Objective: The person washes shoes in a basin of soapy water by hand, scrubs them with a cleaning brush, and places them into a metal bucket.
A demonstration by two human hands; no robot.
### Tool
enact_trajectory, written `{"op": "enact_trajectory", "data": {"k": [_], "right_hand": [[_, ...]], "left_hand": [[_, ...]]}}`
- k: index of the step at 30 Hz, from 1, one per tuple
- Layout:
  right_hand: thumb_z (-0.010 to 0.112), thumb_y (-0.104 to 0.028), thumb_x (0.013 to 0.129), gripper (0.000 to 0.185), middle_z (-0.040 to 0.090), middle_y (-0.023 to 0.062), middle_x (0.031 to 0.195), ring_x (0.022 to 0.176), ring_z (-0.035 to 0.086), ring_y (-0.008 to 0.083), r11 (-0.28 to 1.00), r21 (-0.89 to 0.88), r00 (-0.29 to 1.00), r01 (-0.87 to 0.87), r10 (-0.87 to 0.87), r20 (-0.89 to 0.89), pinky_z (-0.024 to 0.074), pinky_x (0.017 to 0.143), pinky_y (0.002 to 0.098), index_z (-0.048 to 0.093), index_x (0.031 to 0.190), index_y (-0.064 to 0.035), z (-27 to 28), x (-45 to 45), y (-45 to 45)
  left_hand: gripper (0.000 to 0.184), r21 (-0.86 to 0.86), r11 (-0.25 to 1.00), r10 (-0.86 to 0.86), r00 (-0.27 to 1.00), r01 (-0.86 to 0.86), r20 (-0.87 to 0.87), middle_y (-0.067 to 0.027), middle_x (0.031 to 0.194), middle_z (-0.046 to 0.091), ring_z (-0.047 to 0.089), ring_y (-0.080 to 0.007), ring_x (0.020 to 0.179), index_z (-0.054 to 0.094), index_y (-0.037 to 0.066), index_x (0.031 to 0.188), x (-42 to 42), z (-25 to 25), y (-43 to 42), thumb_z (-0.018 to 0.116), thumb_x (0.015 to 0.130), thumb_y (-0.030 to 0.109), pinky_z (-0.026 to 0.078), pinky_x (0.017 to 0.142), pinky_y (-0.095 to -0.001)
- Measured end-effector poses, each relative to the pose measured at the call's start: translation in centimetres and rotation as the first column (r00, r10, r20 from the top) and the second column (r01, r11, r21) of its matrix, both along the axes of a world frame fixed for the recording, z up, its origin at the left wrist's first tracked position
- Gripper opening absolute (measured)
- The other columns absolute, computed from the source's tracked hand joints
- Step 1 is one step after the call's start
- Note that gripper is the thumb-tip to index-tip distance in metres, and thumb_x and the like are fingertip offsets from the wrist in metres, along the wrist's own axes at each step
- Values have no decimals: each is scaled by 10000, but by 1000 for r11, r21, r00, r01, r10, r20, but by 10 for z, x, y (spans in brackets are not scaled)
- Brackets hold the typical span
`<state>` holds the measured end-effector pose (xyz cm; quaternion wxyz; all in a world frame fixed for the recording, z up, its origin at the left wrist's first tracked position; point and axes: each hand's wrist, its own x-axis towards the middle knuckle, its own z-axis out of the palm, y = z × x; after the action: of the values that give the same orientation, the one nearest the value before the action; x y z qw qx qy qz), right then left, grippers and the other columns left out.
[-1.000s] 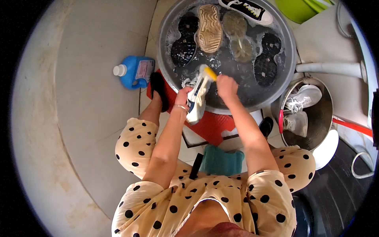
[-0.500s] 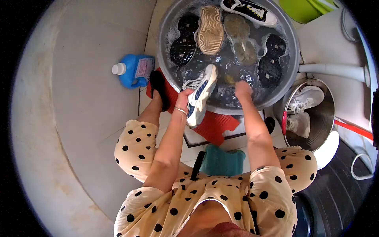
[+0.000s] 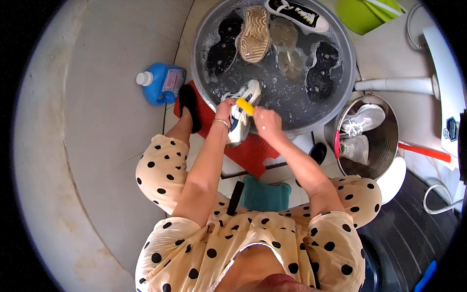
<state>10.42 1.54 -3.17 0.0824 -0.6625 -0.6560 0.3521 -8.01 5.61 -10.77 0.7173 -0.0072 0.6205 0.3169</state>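
Note:
Held over the near rim of a grey basin (image 3: 346, 78) is a white and navy sneaker (image 3: 238, 127), with my left hand (image 3: 224, 111) closed round its left side. A yellow brush (image 3: 244, 106) lies against the side of this shoe. My right hand (image 3: 267, 121) grips the brush from the right; its bristles are hidden. Soapy water fills the basin. In it are a shoe with a tan sole (image 3: 255, 36) turned up, a black shoe with white laces (image 3: 297, 14), and several other shoes with soles up.
A blue bottle (image 3: 160, 83) stands left of the basin. On the right, a metal pot (image 3: 386, 141) holds two pale shoes, below a white pipe (image 3: 396, 85). A red mat (image 3: 250, 155), a teal stool (image 3: 266, 194) and a green bucket (image 3: 362, 14) are also around.
My right hand has come back from the water to the shoe, bringing the yellow brush against it. My left hand still holds the shoe. The whole view has shifted slightly.

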Motion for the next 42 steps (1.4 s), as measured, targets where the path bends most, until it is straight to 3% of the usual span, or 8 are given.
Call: {"op": "enact_trajectory", "data": {"k": [6,11,12,16,17,20,32,42], "right_hand": [[502,-197,906,187,633,160,646,601,657,359,905,322,960,-278,252,119,535,515,451,580,817,-53,-17,-14,-41],[391,-309,966,439,659,248,817,778,651,424,967,-17,967,253,-253,-2,524,708,511,676,817,-10,-31,11,-10],[389,-310,965,443,657,256,822,785,648,429,952,-56,953,302,-302,-6,520,722,514,681,827,-8,-29,7,-11],[407,-258,957,395,655,224,735,732,660,403,992,77,995,99,-98,-21,526,676,496,672,782,-23,37,-7,-56],[412,-244,953,379,655,217,725,709,661,395,990,137,999,43,-41,-17,527,657,489,660,762,-30,38,-8,-73],[421,-237,952,355,656,219,735,700,662,387,978,198,998,-62,56,35,525,643,493,641,745,-53,38,6,-103],[400,-426,960,494,649,266,843,837,624,441,840,105,846,532,-533,-25,474,761,519,612,845,5,6,83,-38],[732,-392,747,464,638,200,950,904,629,405,909,58,910,412,-407,-81,489,774,479,557,1006,-49,-68,48,63]], "left_hand": [[342,100,990,-108,989,98,104,-134,877,699,662,-262,786,666,23,977,-16,37,-8,491,861,293,530,754,-372],[500,275,911,-269,949,307,-166,-171,955,681,647,-253,883,628,-14,1085,5,55,-24,554,890,441,495,826,-368],[563,-39,702,-545,502,711,-671,-238,1024,659,634,-322,957,630,-56,1054,-5,40,-23,542,883,473,467,878,-381],[640,-123,441,-470,112,889,-875,-275,1100,626,582,-414,1070,664,-65,1011,-14,34,-32,586,798,533,448,905,-404],[573,-57,728,-452,416,683,-789,-258,1059,649,609,-373,1053,672,-51,1014,-15,32,-30,623,786,472,459,893,-398],[487,-11,785,-407,502,620,-763,-179,914,689,666,-253,824,657,-108,973,-3,55,-27,736,759,322,488,734,-351],[259,-335,69,-271,-306,940,-913,-209,1108,630,620,-384,997,680,52,1003,98,77,8,621,779,168,492,878,-419],[374,-353,-139,-311,-379,925,-871,-112,1276,483,410,-307,1243,600,64,1178,104,-14,36,595,807,114,346,1008,-451]]}}
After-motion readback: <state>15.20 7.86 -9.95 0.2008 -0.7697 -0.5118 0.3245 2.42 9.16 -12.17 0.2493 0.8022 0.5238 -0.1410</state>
